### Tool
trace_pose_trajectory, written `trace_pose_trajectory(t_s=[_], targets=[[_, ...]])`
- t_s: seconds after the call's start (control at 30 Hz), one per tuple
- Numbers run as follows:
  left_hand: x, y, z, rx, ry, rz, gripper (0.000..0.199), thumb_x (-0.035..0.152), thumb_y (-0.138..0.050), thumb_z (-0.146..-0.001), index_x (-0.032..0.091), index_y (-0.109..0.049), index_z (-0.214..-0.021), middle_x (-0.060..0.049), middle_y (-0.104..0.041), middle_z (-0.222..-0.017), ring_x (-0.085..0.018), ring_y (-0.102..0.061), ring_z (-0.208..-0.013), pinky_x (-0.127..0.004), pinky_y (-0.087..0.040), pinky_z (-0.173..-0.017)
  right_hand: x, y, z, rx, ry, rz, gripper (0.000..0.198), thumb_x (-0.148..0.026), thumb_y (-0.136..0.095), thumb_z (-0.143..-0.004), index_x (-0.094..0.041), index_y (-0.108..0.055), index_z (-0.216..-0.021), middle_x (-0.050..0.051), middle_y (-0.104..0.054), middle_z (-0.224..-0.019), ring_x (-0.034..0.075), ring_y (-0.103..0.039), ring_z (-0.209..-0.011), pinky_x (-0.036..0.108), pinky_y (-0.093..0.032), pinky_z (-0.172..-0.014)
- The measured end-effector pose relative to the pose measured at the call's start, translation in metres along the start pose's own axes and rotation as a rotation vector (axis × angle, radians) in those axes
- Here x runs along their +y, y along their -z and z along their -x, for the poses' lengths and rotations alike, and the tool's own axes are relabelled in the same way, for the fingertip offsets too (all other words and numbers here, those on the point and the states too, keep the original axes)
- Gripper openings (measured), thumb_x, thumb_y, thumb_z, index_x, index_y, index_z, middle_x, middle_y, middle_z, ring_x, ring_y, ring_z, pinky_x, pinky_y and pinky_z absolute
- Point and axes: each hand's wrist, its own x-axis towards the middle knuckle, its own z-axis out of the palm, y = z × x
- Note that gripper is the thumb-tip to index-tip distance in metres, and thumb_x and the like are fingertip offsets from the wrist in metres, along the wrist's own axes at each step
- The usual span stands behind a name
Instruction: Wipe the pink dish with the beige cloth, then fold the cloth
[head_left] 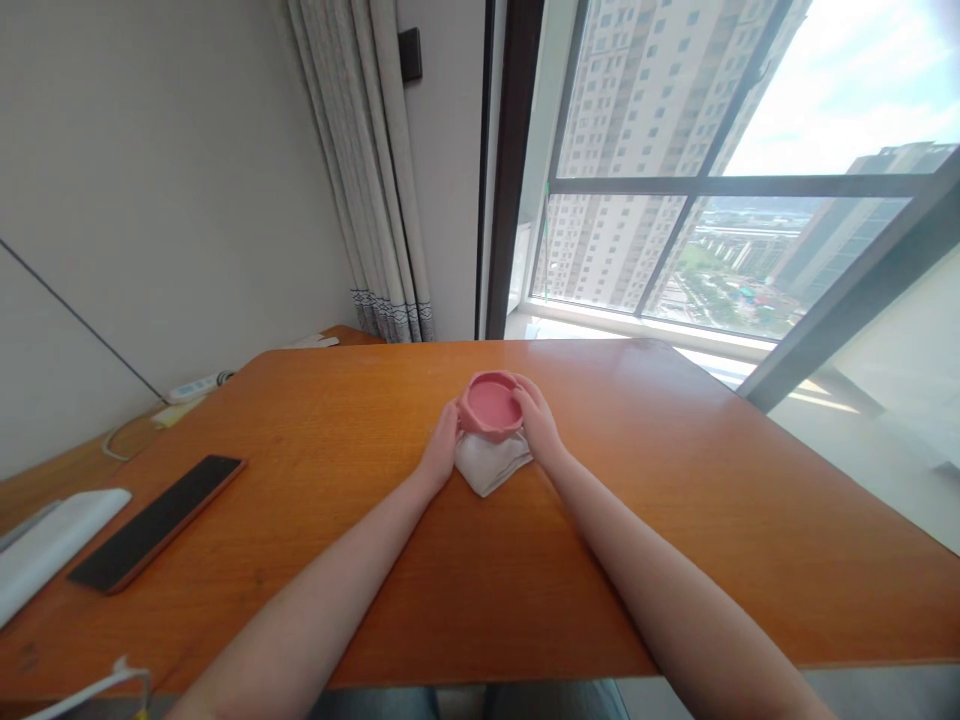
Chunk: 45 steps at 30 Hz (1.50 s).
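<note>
A: What do you have on the head camera?

B: I see my left hand (441, 447) cupped against the left wall of a small round pink bowl (491, 403), and my right hand (537, 420) closed around its right wall, fingers over the rim. So the 2 hands hold the bowl between them.

A: Where does the bowl sit?

B: Near the middle of the orange wooden worktop (675, 500), on a folded white cloth (489, 466) whose corner points back towards me.

A: Anything further out?

B: Well to the left lies 1 flat black phone in an orange-edged case (157, 522), with a white oblong object (52, 545) just beside it at the edge. Further back I see a white power strip (196, 384) by the wall, grey curtains (375, 180), and a large window (712, 160) facing tower blocks.
</note>
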Motion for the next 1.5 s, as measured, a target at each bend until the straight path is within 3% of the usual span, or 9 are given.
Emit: trace_pose_trajectory(t_s=[0.2,0.43,0.6,0.73,0.87,1.1,1.3,1.4,1.5], targets=[[0.003,0.005,0.007,-0.284,-0.196,-0.538,0.024,0.041,-0.055,-0.081,0.021,-0.068,-0.085,-0.006,-0.069,-0.089,-0.022,-0.061,-0.088,-0.034,-0.045,-0.085,0.012,0.094,-0.05,0.457,-0.051,0.141,0.048,-0.041,-0.043,-0.076,-0.017,-0.058,-0.114,0.007,-0.062,-0.113,0.02,-0.057,-0.103,0.036,-0.044,-0.091],[0.009,0.006,0.01,-0.391,-0.32,-0.68,0.018,0.033,-0.057,-0.079,0.021,-0.069,-0.085,-0.004,-0.069,-0.089,-0.022,-0.062,-0.086,-0.033,-0.046,-0.082,0.01,0.177,-0.052,0.718,-0.066,0.423,0.042,-0.034,-0.045,-0.074,-0.014,-0.064,-0.106,0.011,-0.065,-0.106,0.023,-0.059,-0.097,0.038,-0.044,-0.089],[0.014,0.007,0.013,-0.509,-0.338,-0.84,0.026,0.039,-0.056,-0.08,0.019,-0.066,-0.095,-0.006,-0.066,-0.099,-0.022,-0.058,-0.096,-0.035,-0.043,-0.09,0.016,0.182,-0.052,0.693,-0.133,0.465,0.039,-0.032,-0.046,-0.073,-0.011,-0.067,-0.099,0.009,-0.068,-0.094,0.023,-0.06,-0.09,0.036,-0.046,-0.085],[0.019,0.006,0.02,-0.649,-0.434,-1.045,0.053,0.052,-0.066,-0.071,0.023,-0.059,-0.115,-0.008,-0.058,-0.116,-0.027,-0.05,-0.112,-0.046,-0.029,-0.107,0.021,0.186,-0.054,0.62,-0.202,0.598,0.037,-0.029,-0.042,-0.075,-0.011,-0.068,-0.095,0.009,-0.068,-0.084,0.023,-0.061,-0.086,0.034,-0.048,-0.082],[0.019,0.005,0.022,-0.649,-0.47,-1.109,0.046,0.035,-0.064,-0.072,0.025,-0.058,-0.116,-0.006,-0.057,-0.118,-0.026,-0.05,-0.114,-0.05,-0.015,-0.113,0.022,0.197,-0.058,0.638,-0.332,0.713,0.034,-0.024,-0.042,-0.075,-0.014,-0.068,-0.096,0.009,-0.067,-0.084,0.025,-0.06,-0.093,0.038,-0.046,-0.088],[0.018,0.005,0.017,-0.58,-0.468,-1.078,0.034,0.011,-0.046,-0.072,0.022,-0.061,-0.1,-0.004,-0.065,-0.11,-0.022,-0.057,-0.104,-0.049,-0.015,-0.114,0.016,0.203,-0.057,0.723,-0.524,0.857,0.042,-0.021,-0.044,-0.076,-0.019,-0.063,-0.113,0.017,-0.058,-0.118,0.035,-0.049,-0.119,0.058,-0.033,-0.1],[0.014,0.007,0.015,-0.541,-0.41,-1.018,0.021,0.017,-0.052,-0.073,0.021,-0.06,-0.092,-0.005,-0.065,-0.107,-0.023,-0.057,-0.102,-0.051,-0.019,-0.111,0.01,0.196,-0.053,0.753,-0.483,0.858,0.039,-0.019,-0.045,-0.073,-0.02,-0.066,-0.106,0.013,-0.062,-0.109,0.032,-0.054,-0.113,0.051,-0.038,-0.098],[0.013,0.007,0.014,-0.515,-0.395,-0.985,0.016,0.018,-0.05,-0.076,0.02,-0.058,-0.089,-0.005,-0.066,-0.101,-0.021,-0.058,-0.096,-0.048,-0.026,-0.108,0.007,0.196,-0.05,0.749,-0.386,0.833,0.037,-0.018,-0.045,-0.073,-0.018,-0.065,-0.104,0.012,-0.065,-0.095,0.029,-0.059,-0.102,0.047,-0.043,-0.093],[0.015,0.006,0.014,-0.505,-0.389,-0.946,0.014,0.02,-0.048,-0.078,0.02,-0.058,-0.087,-0.005,-0.065,-0.093,-0.021,-0.057,-0.091,-0.039,-0.039,-0.096,-0.002,0.194,-0.047,0.742,-0.249,0.817,0.042,-0.017,-0.038,-0.076,-0.015,-0.059,-0.113,0.013,-0.063,-0.103,0.029,-0.056,-0.107,0.05,-0.04,-0.096]])
